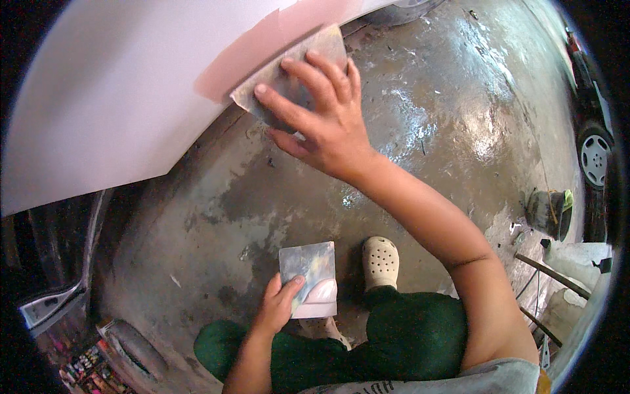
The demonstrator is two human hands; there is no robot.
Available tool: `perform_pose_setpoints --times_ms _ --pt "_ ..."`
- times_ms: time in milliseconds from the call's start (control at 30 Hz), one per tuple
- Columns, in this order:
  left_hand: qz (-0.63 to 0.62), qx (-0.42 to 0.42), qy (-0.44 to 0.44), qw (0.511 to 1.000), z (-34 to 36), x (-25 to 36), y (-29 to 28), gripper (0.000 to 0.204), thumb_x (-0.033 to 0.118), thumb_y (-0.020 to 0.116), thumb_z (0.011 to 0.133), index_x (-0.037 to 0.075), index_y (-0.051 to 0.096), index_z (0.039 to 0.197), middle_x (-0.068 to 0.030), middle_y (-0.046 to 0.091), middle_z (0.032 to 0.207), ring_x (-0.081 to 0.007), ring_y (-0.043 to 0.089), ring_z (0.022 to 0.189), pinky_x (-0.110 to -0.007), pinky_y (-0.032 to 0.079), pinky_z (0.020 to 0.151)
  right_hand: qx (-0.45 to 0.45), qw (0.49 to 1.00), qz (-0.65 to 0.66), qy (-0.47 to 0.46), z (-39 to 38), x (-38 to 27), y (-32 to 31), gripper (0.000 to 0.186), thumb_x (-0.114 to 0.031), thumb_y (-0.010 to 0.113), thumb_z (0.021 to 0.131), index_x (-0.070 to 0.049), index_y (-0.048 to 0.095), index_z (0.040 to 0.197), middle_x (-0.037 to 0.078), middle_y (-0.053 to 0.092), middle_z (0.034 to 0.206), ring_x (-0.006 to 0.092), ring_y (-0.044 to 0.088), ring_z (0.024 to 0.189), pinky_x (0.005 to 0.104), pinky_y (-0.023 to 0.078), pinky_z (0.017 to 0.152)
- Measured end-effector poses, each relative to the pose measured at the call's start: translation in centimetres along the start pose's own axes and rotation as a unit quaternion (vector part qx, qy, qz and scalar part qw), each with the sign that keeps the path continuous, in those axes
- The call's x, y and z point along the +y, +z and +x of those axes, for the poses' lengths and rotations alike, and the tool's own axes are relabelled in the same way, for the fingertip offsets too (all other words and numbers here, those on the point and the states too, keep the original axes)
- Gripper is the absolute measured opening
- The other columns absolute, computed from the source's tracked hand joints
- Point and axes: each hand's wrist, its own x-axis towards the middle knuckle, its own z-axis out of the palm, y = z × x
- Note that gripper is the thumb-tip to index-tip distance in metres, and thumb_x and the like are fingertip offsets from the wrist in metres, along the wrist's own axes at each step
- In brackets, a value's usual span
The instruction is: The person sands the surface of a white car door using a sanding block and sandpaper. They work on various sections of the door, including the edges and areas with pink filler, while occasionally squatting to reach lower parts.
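A white car body panel [118,111] fills the upper left, with a pink band of body filler [246,56] along its lower edge. My right hand [331,128] reaches up to it. Its fingers are spread over a flat, stained filler spreader [335,44], whose long edge lies along the pink band. Lower down, in front of my knees, my left hand [279,305] grips a rectangular plate [315,255] with the thumb on top. Pale pink filler [321,291] sits on the plate's lower right part.
Wet, stained concrete floor [249,210] lies below. At right stand a bucket [550,213] and a car wheel [595,157]. A tyre [134,348] lies at lower left beside small coloured items [88,371]. My cream clog [380,259] is near the plate.
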Motion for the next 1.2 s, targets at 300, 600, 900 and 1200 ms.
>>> perform_pose_setpoints --times_ms 300,600,900,1200 --pt "0.009 -0.006 -0.016 1.0 0.1 0.7 0.3 0.034 0.021 0.061 0.099 0.0 0.06 0.124 -0.008 0.067 0.115 -0.0176 0.061 0.105 -0.033 0.046 0.097 0.029 0.999 0.023 -0.013 4.0 1.9 -3.4 0.079 -0.032 0.084 0.068 -0.032 0.055 0.142 0.009 0.042 0.149 0.036 0.035 0.14 0.0658 0.027 0.109" --pt "0.021 0.007 -0.021 1.0 0.0 1.2 0.5 0.031 0.023 0.059 0.101 0.0 0.062 0.122 -0.0063 0.067 0.111 -0.0155 0.06 0.102 -0.032 0.046 0.094 0.072 0.996 -0.018 -0.058 4.4 3.6 -1.6 0.077 -0.031 0.087 0.064 -0.033 0.06 0.136 0.008 0.045 0.146 0.0365 0.037 0.137 0.0622 0.029 0.11" --pt "-0.003 0.004 -0.03 1.0 0.7 1.1 0.6 0.032 0.021 0.06 0.099 0.001 0.061 0.124 -0.0064 0.067 0.115 -0.0161 0.06 0.104 -0.032 0.045 0.097 -0.015 0.999 -0.037 -0.016 -0.9 5.5 1.2 0.074 -0.034 0.083 0.065 -0.037 0.058 0.135 0.004 0.046 0.144 0.0324 0.039 0.136 0.0687 0.028 0.105" --pt "0.008 -0.015 -0.018 1.0 0.8 1.4 1.1 0.032 0.022 0.059 0.1 -0.001 0.061 0.123 -0.0065 0.067 0.114 -0.015 0.059 0.105 -0.031 0.044 0.096 0.038 0.999 -0.025 -0.014 3.6 5.5 -4.9 0.075 -0.031 0.087 0.065 -0.03 0.061 0.135 0.009 0.046 0.145 0.0358 0.039 0.137 0.0597 0.029 0.112"
